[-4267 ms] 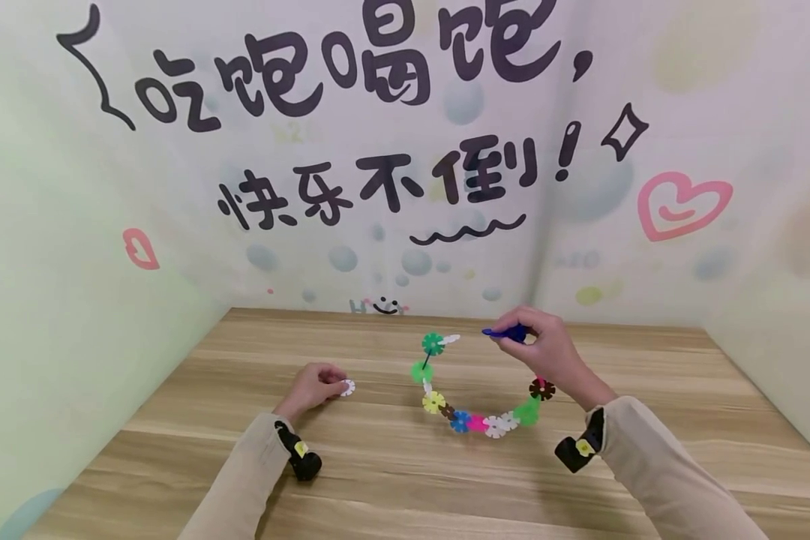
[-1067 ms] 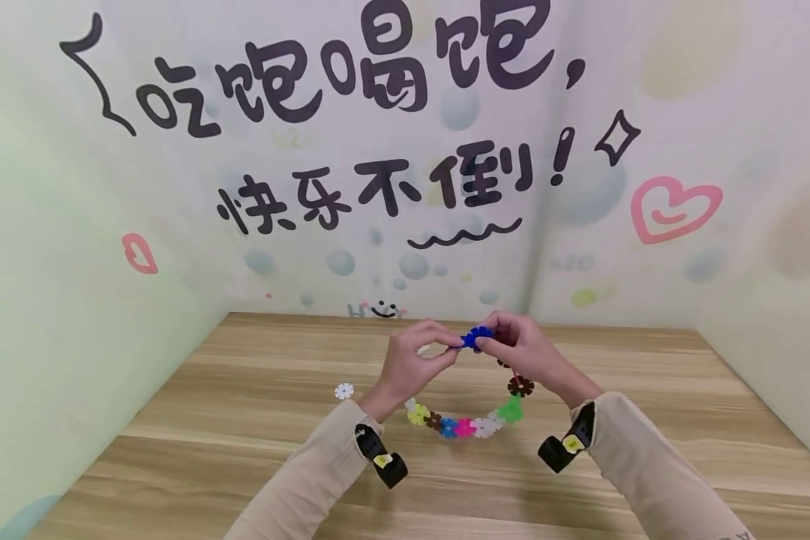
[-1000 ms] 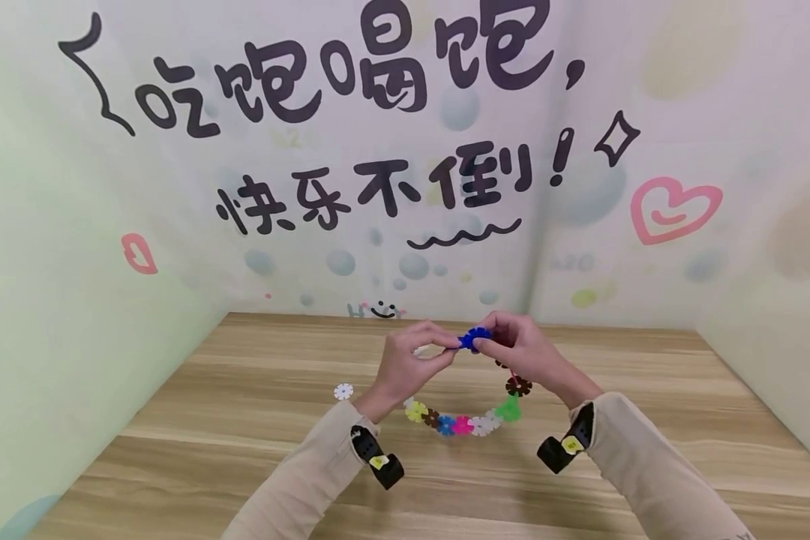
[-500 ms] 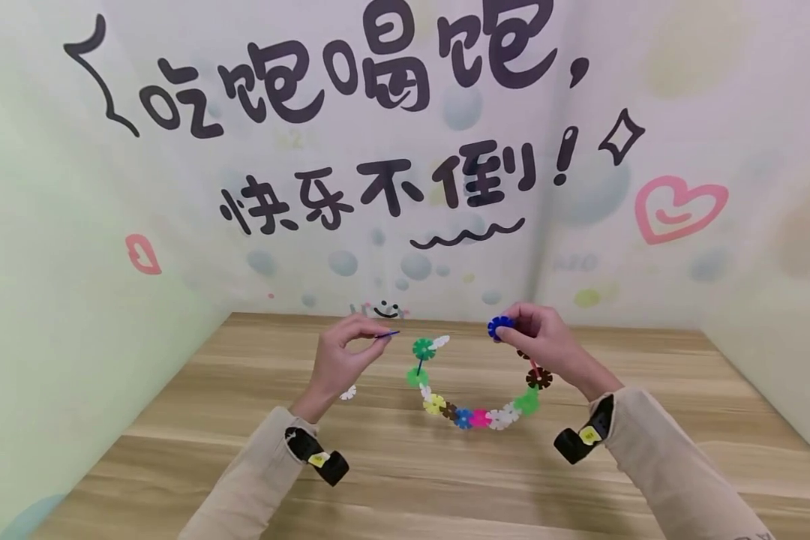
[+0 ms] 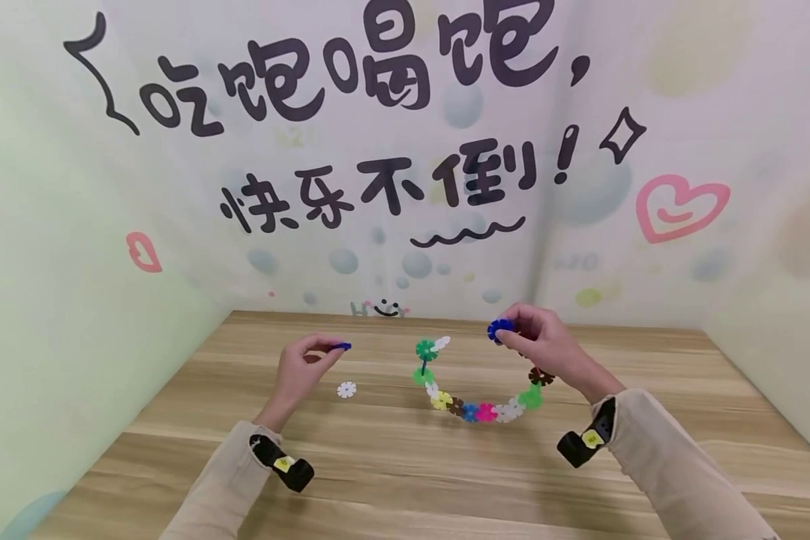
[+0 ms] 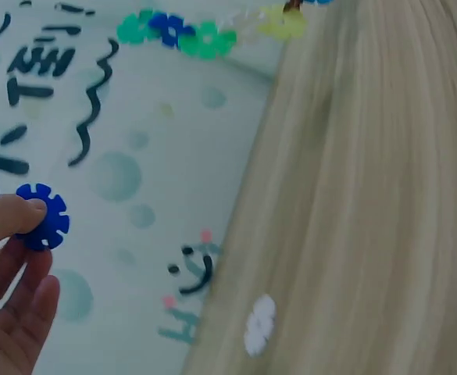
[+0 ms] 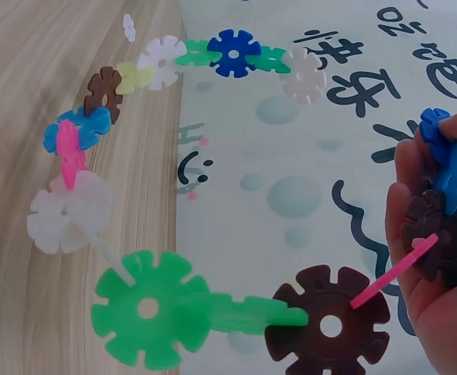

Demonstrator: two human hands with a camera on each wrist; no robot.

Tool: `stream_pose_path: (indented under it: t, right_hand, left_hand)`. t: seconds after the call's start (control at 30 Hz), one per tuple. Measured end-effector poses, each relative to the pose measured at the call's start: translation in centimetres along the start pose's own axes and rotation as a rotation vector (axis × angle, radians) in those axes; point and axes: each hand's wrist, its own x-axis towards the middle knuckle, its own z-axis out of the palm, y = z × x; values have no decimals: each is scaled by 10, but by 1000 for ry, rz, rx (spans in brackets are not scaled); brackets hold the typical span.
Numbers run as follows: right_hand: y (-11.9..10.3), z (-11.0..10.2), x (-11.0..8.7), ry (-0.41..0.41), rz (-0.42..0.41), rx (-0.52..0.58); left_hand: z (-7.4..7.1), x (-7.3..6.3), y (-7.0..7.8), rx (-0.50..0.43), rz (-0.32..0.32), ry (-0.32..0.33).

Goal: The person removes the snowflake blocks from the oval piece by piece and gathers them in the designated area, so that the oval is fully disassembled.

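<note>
My left hand [image 5: 297,375] pinches a loose dark blue snowflake disc [image 6: 52,223] between thumb and fingers, raised at the left. My right hand [image 5: 547,346] holds one end of a chain of slotted snowflake discs, pinching a blue end disc [image 5: 496,330]. In the right wrist view, a dark brown disc [image 7: 439,234] sits against its palm. The chain hangs in a curve through green [image 5: 530,397], pink [image 5: 486,412] and yellow [image 5: 442,400] discs. Its far end, a white disc [image 5: 442,343] on a green one [image 5: 427,349], rises free at the left.
A single white snowflake disc [image 5: 346,389] lies on the wood-grain table [image 5: 405,480], just right of and below my left hand. A printed cloth wall [image 5: 378,270] stands behind the table's far edge. Black wrist cameras [image 5: 286,465] are strapped at both sleeves.
My left hand let go of the white disc, met my right hand at the chain's blue end, then drew away left and down with a blue disc. My right hand keeps holding the chain.
</note>
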Motion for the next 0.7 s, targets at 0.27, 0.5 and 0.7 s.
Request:
stream_pose_path:
  t: [0.27, 0.5, 0.7]
  right_hand:
    - [-1, 3, -1, -17, 49, 7]
    - [-2, 2, -1, -17, 72, 0]
    - [0, 2, 0, -17, 69, -7]
  left_hand:
    - [-8, -3, -46, 137, -169, -57]
    - [-12, -8, -62, 209, -245, -101]
    - [-15, -10, -70, 247, -257, -141]
